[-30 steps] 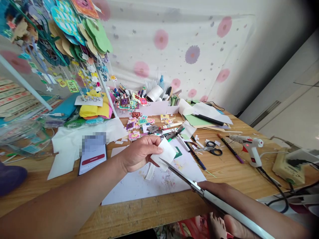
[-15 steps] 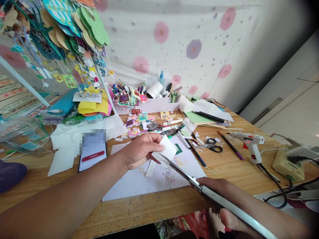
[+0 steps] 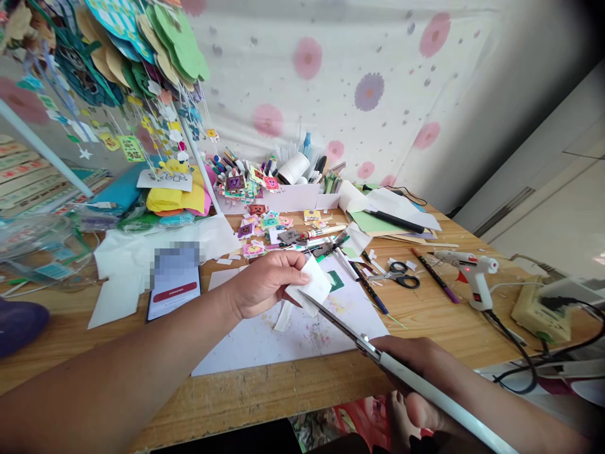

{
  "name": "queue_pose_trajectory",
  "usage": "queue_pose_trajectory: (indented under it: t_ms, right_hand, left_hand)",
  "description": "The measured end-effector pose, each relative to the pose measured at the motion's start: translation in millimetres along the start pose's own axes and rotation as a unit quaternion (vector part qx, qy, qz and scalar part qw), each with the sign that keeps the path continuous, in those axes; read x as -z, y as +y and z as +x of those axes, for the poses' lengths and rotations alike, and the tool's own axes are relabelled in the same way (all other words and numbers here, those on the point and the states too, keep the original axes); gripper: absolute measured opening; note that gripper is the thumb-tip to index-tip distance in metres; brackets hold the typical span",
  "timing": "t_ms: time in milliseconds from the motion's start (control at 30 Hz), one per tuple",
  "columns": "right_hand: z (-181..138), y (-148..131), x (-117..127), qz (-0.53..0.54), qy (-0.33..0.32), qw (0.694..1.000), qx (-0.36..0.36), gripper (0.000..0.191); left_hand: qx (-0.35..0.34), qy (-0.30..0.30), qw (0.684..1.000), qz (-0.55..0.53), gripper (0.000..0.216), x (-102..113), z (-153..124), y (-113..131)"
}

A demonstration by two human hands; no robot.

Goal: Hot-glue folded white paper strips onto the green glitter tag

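Observation:
My left hand [image 3: 262,284] pinches a small white piece of paper [image 3: 312,285] above a large white sheet [image 3: 265,340] on the wooden table. A narrow cut strip [image 3: 282,315] hangs from the paper below my fingers. My right hand [image 3: 420,366] is closed round the white handle of long scissors [image 3: 378,356] at the table's front edge. The scissor blades point up and left, and their tip meets the lower edge of the held paper.
A phone [image 3: 174,287] lies left of the sheet on white paper. Small black-handled scissors [image 3: 399,275], pens and a glue gun [image 3: 470,268] lie to the right, with a power strip [image 3: 536,312] and cables. Paper cut-outs and a pen box [image 3: 288,189] crowd the back; paper decorations hang upper left.
The scissor tip has slid further up and left into the edge of the paper. My left hand holds the paper in nearly the same place.

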State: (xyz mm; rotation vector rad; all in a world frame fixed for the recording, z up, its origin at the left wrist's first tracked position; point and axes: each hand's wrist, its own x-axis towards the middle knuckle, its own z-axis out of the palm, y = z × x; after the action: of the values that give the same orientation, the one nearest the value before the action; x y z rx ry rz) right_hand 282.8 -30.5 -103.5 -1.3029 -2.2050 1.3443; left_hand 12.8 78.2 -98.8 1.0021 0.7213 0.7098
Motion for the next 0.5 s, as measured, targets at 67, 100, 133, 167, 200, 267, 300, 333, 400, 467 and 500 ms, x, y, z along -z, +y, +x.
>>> queue_pose_trajectory:
  t_ms: [67, 100, 133, 167, 200, 267, 300, 333, 400, 467, 500]
  right_hand:
    - [0.1, 3.7, -1.5, 0.014, -0.019, 1.000, -0.008, 0.061]
    - [0.4, 4.4, -2.0, 0.016, -0.023, 1.000, -0.011, 0.059]
    - [0.9, 3.9, -2.1, 0.014, -0.022, 1.000, -0.013, 0.057]
    - [1.5, 2.3, -1.8, 0.009, -0.017, 1.000, -0.015, 0.055]
    - [2.0, -0.2, -1.0, 0.001, -0.011, 1.000, -0.015, 0.053]
    - [2.3, -5.8, 1.2, -0.023, 0.006, 1.000, -0.004, 0.053]
    - [2.0, -7.9, 2.4, -0.036, 0.017, 0.999, 0.004, 0.056]
    - [1.2, -9.1, 3.4, -0.048, 0.026, 0.998, 0.012, 0.059]
    - [-1.1, -8.4, 4.3, -0.065, 0.037, 0.997, 0.023, 0.065]
    - [-3.2, -5.2, 3.8, -0.068, 0.042, 0.997, 0.021, 0.066]
    - [-3.7, -3.7, 3.2, -0.068, 0.040, 0.997, 0.020, 0.066]
  left_hand:
    - [0.002, 0.003, 1.000, 0.003, 0.027, -0.4, 0.0, 0.2]
    - [0.002, 0.004, 1.000, 0.004, 0.028, -0.6, 0.0, 0.3]
    - [0.003, 0.005, 1.000, 0.006, 0.028, -0.8, 0.0, 0.5]
    - [0.002, 0.005, 1.000, 0.008, 0.029, -0.8, 0.0, 0.7]
    - [0.002, 0.005, 1.000, 0.009, 0.030, -0.8, -0.1, 0.9]
    - [0.000, 0.006, 1.000, 0.011, 0.032, -0.6, -0.2, 1.1]
    - [0.000, 0.006, 1.000, 0.011, 0.032, -0.5, -0.2, 1.1]
    - [-0.001, 0.007, 1.000, 0.011, 0.032, -0.3, -0.3, 1.1]
    - [-0.001, 0.010, 1.000, 0.012, 0.032, -0.2, -0.3, 1.1]
    - [-0.001, 0.012, 1.000, 0.012, 0.032, -0.5, -0.4, 1.1]
    - [-0.002, 0.014, 1.000, 0.013, 0.031, -0.9, -0.5, 1.2]
